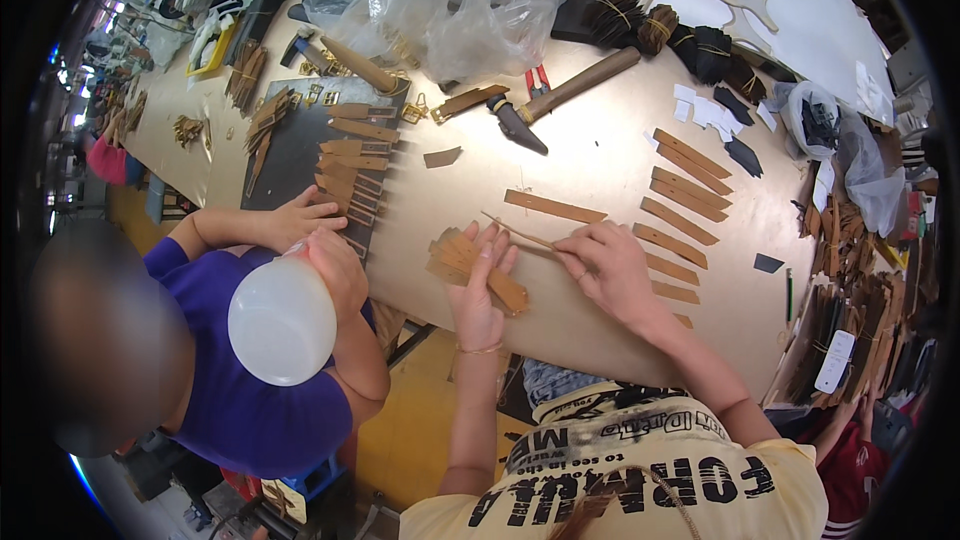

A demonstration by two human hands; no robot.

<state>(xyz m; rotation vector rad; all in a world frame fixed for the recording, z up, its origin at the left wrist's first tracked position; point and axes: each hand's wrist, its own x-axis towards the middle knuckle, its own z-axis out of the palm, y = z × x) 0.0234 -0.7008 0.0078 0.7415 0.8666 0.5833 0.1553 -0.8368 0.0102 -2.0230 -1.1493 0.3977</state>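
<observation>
My left hand (482, 285) is closed around a fanned bundle of brown leather strips (452, 252), holding it just above the table's near edge. Between finger and thumb, my right hand (608, 270) pinches one end of a narrow brown leather strip (525, 237), seen nearly edge-on. Its far end reaches past the fingertips of my left hand; whether they touch it I cannot tell. Just beyond both hands, a single leather strip (555, 206) lies flat. To the right of my right hand, more leather strips (680, 220) lie spaced out in a column.
At my left, a co-worker in purple holds a rounded white container (283, 322) beside a dark board (375, 125) with buckled straps. Farther back lie a hammer (565, 95), a second hammer (303, 48) and plastic bags (450, 15). Stacked leather pieces (855, 330) crowd the right edge.
</observation>
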